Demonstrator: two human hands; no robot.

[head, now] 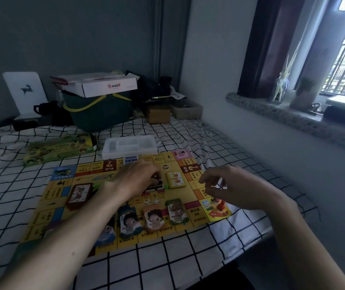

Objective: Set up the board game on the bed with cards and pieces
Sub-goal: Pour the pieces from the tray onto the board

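White tray (130,147) beside board (192,186)

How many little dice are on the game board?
2. Both dice sit side by side on the board, just above the row of character cards: one on the left, one touching its right. More could be hidden under the left hand.

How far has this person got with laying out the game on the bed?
Mostly laid out, it seems. The board lies flat on the checked bedsheet, with a yellow card deck and a brown deck on it, two dice and a row of character cards. The plastic tray looks empty. The left hand handles something dark mid-board; the right hand hovers near a red piece. Small pieces probably remain.
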